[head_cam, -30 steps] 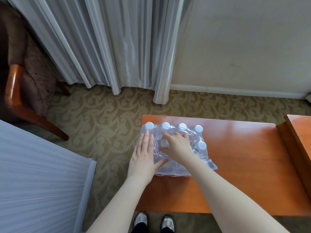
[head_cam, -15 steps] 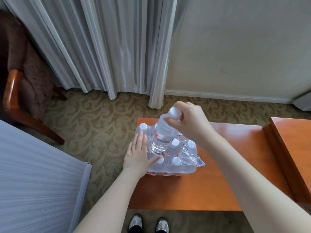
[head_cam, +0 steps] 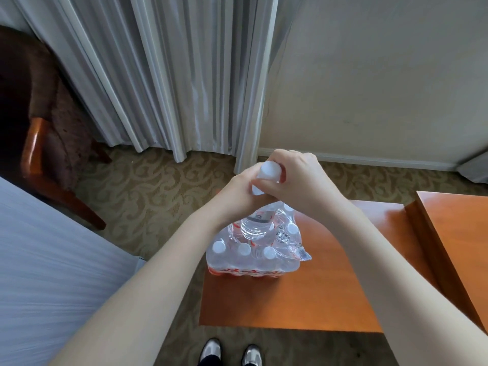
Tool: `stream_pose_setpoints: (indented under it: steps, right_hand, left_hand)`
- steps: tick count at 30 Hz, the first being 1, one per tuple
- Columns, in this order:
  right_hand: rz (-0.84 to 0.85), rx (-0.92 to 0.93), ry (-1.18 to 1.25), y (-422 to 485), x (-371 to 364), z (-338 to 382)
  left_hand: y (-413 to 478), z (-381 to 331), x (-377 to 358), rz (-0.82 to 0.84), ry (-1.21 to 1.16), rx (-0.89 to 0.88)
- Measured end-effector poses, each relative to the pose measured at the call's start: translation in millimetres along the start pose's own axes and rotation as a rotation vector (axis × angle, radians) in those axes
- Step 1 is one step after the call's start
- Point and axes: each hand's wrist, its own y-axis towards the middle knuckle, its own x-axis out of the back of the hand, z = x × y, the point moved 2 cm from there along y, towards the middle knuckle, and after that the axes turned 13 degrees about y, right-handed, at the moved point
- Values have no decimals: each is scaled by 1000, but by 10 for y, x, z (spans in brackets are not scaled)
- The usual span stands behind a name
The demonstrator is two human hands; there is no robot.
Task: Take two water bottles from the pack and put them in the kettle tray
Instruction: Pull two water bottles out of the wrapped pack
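Observation:
A clear water bottle [head_cam: 254, 225] with a white cap hangs upright just above the shrink-wrapped pack of bottles [head_cam: 266, 262]. My right hand [head_cam: 303, 180] is wrapped over its cap and neck. My left hand [head_cam: 233, 198] is closed against the same neck from the left, touching the right hand. The pack stands near the left end of the orange wooden table [head_cam: 317, 299], with several white caps showing through the torn plastic. No kettle tray is in view.
A higher orange wooden surface [head_cam: 459, 233] adjoins the table on the right. A white bed [head_cam: 52, 286] fills the lower left, and a brown wooden chair [head_cam: 39, 154] stands behind it. Grey curtains [head_cam: 184, 75] and a wall lie beyond the patterned carpet.
My right hand pulled one bottle up out of the pack. My left hand left the pack's side and rose to grip the bottle's neck beside the right hand.

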Motion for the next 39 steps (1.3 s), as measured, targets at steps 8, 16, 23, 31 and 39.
stream_pose_setpoints:
  steps: [8,16,23,31,39]
  right_hand:
    - [-274,28,277,-43,-143,-51]
    - [120,-275,18,-317,-787,-1257]
    - [384,-179,-509,-293,-1289,-1608]
    - [244,-343,-517,-294,-1519,-1641]
    - [28,-409,-171,-357,-1417,-1593]
  left_hand:
    - [0,58,114,-155,20,-43]
    - [-59,268,327,-193,15,-13]
    - [-37,357,372,-199,-7,6]
    - [-44,428,332,-208,-34,30]
    - [-105,434,257,-207,-30,56]
